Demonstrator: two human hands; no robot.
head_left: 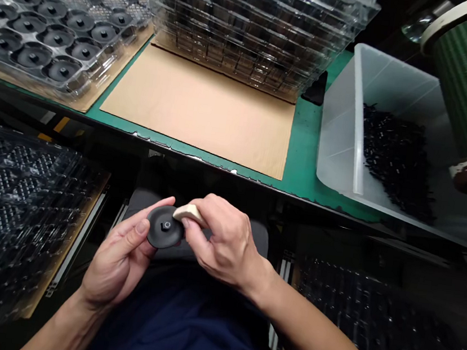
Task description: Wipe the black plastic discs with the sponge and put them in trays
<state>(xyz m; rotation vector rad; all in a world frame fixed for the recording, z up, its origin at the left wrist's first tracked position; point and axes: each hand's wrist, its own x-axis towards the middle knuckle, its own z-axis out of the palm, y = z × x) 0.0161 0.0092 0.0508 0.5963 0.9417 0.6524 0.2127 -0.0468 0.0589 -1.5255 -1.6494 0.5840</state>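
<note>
Blk disc (pixel 162 233) held at rim by L hand (pixel 121 258) grip, in front of bench (pixel 302 166). Pale pad (pixel 189 213) pinched in R hand (pixel 225 242) grip, at disc edge. Risk: disc prob. dropped if pad pressed hard w/ L grip slack.

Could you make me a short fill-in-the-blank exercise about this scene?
1. The right hand holds a cream-coloured piece at the rim of a black disc gripped by the other hand, the ____.
2. The table is coloured ____.
3. The translucent bin contains small pieces coloured ____.

Missing words: left; green; black.
</note>
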